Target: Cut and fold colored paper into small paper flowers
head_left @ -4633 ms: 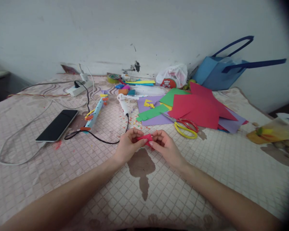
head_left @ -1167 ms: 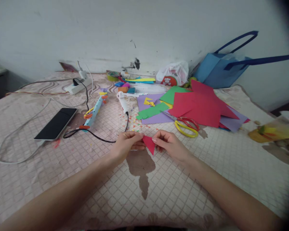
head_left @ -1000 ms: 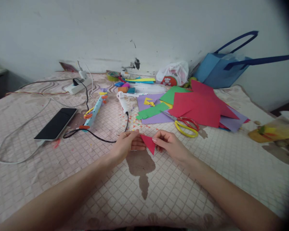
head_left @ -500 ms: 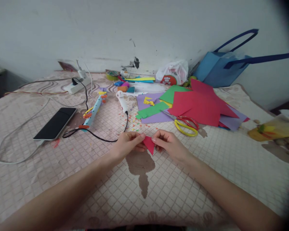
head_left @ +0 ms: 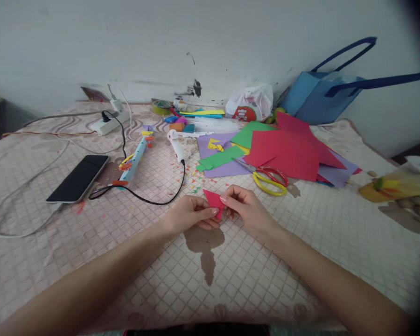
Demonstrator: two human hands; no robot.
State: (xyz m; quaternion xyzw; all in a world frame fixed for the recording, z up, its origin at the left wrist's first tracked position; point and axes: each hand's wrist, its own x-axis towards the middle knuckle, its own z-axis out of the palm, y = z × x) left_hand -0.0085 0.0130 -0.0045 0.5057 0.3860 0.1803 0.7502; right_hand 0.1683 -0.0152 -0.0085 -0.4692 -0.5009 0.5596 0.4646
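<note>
A small piece of red paper (head_left: 213, 199), triangular in outline, is held between my two hands above the table's front half. My left hand (head_left: 193, 213) pinches its lower corner between thumb and fingers. The fingers of my right hand (head_left: 243, 203) are closed on its right side, thumb on top. Just beyond my right hand lie scissors (head_left: 270, 182) with one red and one yellow handle loop. Behind my left hand rests a white glue gun (head_left: 177, 147) with a black cord.
Sheets of red paper (head_left: 290, 151), green paper (head_left: 220, 158) and purple paper (head_left: 227, 170) overlap behind the scissors. A phone (head_left: 79, 178) charges at left, near a light-blue strip (head_left: 135, 161) and a power strip (head_left: 110, 122). At right lies a plastic cup (head_left: 395, 182); a blue bag (head_left: 322, 98) stands behind.
My left hand has shifted its pinch from the red paper's upper left to its lower corner. The upper left corner now points up, uncovered. My right hand keeps hold of the right side.
</note>
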